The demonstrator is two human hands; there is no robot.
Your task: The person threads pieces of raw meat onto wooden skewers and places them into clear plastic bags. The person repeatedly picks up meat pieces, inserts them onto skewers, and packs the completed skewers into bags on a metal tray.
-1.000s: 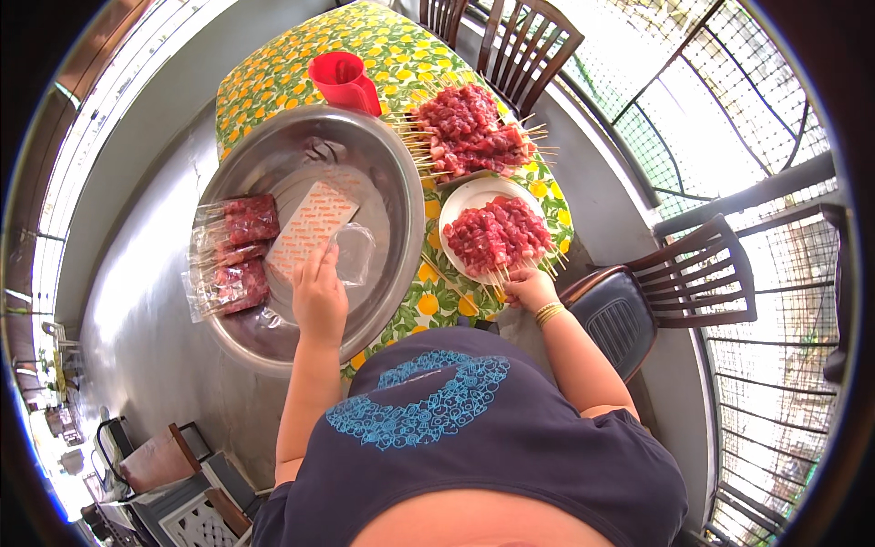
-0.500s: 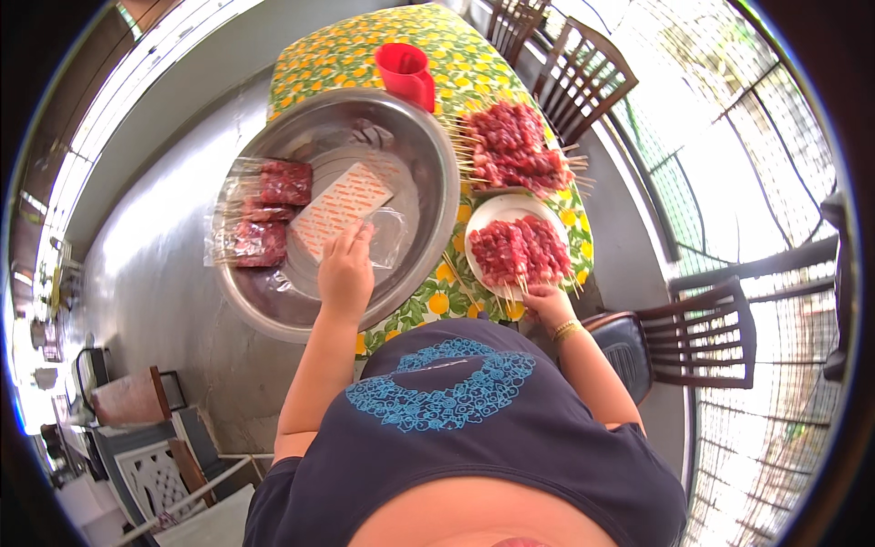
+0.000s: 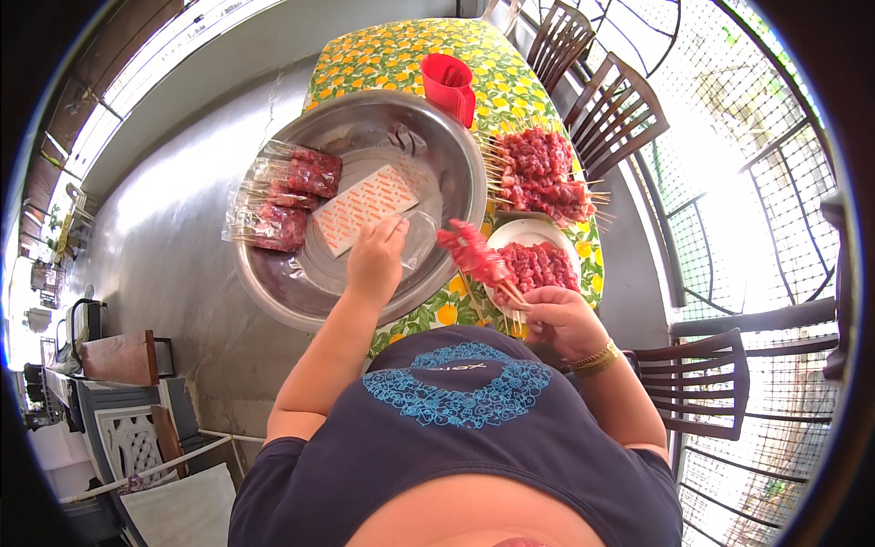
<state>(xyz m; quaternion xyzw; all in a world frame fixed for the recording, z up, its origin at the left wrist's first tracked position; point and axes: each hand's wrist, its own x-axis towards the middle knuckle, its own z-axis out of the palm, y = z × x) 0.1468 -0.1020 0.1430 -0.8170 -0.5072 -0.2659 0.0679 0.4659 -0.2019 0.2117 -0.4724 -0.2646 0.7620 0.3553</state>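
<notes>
My right hand [image 3: 567,321] grips the stick ends of raw meat skewers [image 3: 474,253], raised and tilted over the near side of a white plate [image 3: 500,239]. More raw skewers [image 3: 540,267] lie on that plate. Inside a wide metal basin [image 3: 463,137], my left hand [image 3: 375,263] has its fingers bent on a clear plastic bag [image 3: 421,239], beside a white packet with orange print [image 3: 360,211]. Bagged skewers [image 3: 279,226] rest against the basin's left side, their sticks over the rim. The exact number of skewers in my right hand is hard to make out.
Behind the plate, a large heap of raw skewers [image 3: 540,173] lies on the table. A red pitcher [image 3: 447,82] stands beyond the basin. The tablecloth [image 3: 374,59] has a yellow fruit pattern. Dark wooden chairs [image 3: 615,114] line the right side.
My right hand has lifted skewers off the plate and swung their meat end left toward the basin. My left hand stays at the plastic bag. The whole view has shifted slightly.
</notes>
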